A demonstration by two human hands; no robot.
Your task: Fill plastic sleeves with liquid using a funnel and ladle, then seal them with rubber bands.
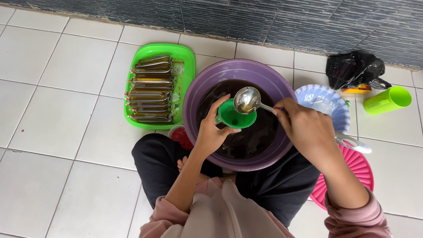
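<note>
Over the purple basin (193, 92) of dark liquid, the left hand (211, 133) has its fingers wrapped round a green funnel (237, 116). Just right of it, the right hand (306, 128) pinches a metal ladle (247, 100), tipped above the funnel. Overfilling or a wobble could slop liquid outside the funnel. Left of the basin, filled packets (151, 88) lie on a green tray (187, 65).

The left hand (211, 131) hides whatever hangs under the green funnel (237, 116), perhaps a bag.

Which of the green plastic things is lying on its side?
The green cup at far right, beside the black bag, lies on its side. The green tray sits flat at left, and the green funnel is held upright over the purple basin.
</note>
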